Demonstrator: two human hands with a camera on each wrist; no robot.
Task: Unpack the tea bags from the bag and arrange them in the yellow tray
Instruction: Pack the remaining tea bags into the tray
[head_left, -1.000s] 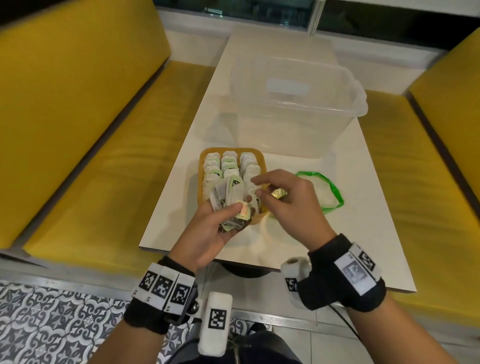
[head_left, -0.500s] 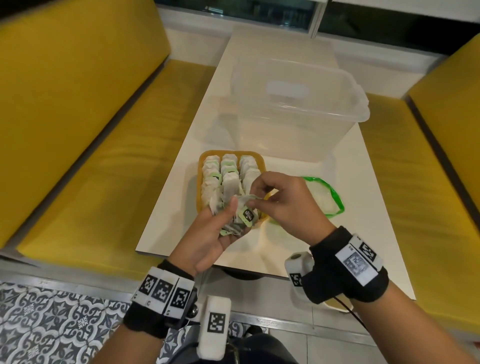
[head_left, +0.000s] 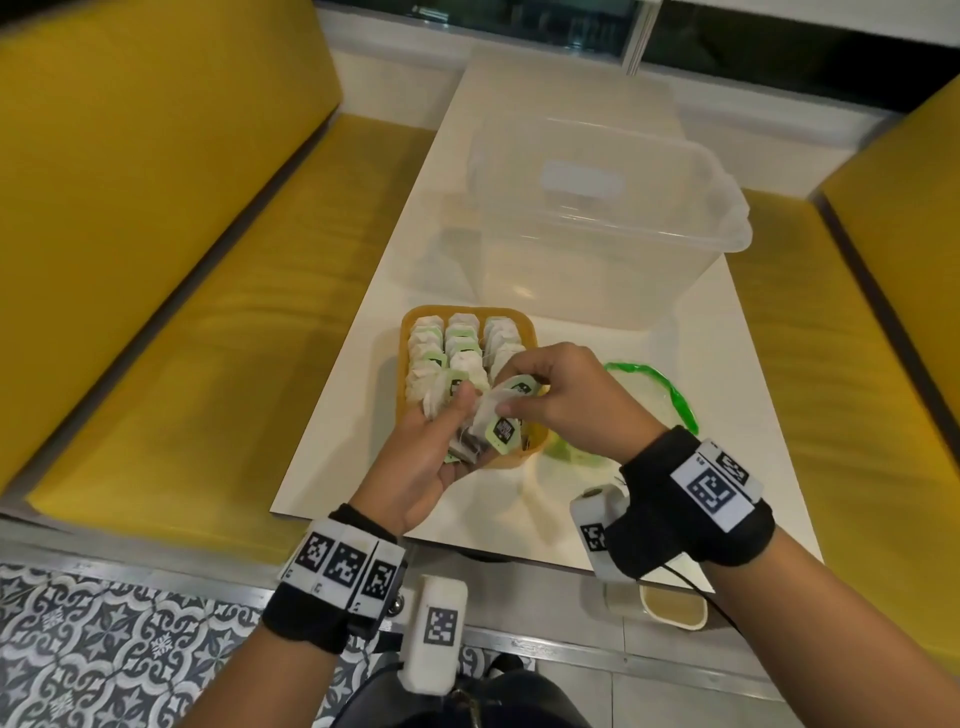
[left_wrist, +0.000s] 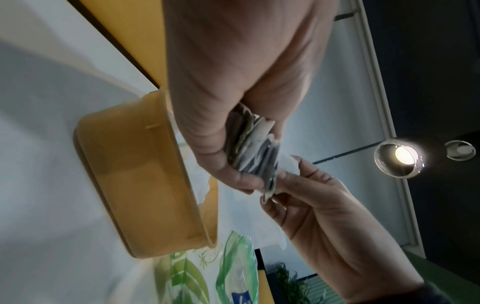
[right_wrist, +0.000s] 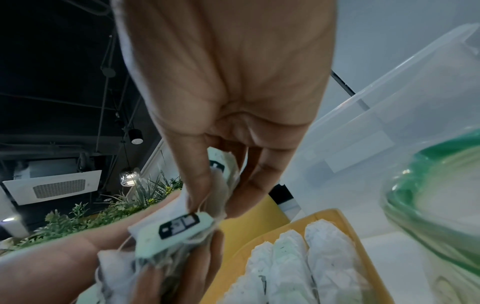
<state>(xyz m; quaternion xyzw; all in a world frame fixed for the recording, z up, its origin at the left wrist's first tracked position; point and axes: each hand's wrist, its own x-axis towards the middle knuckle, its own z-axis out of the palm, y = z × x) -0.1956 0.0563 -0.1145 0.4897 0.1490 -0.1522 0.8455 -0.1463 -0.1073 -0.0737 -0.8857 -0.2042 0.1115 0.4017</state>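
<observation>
A yellow tray (head_left: 408, 322) (left_wrist: 135, 185) (right_wrist: 262, 242) on the white table holds three rows of white tea bags (head_left: 460, 340) (right_wrist: 285, 265). Over its near end my left hand (head_left: 431, 441) (left_wrist: 228, 115) grips a bunch of tea bags (head_left: 480, 431) (left_wrist: 255, 148) with green tags. My right hand (head_left: 561, 400) (right_wrist: 221, 197) pinches one tea bag (head_left: 498, 402) (right_wrist: 221, 189) at the top of that bunch, thumb and fingers curled on it. The green-edged plastic bag (head_left: 670, 395) (left_wrist: 233, 271) (right_wrist: 436, 205) lies to the right of the tray.
A large clear plastic tub (head_left: 597, 218) (right_wrist: 389, 113) stands behind the tray. Yellow bench seats (head_left: 182, 312) flank the white table (head_left: 727, 441) on both sides. A patterned tile floor (head_left: 104, 649) lies below the table's near edge.
My right hand has moved from beside the bunch onto its top and now pinches one tea bag there. The left hand has kept its grip on the bunch, shifting slightly.
</observation>
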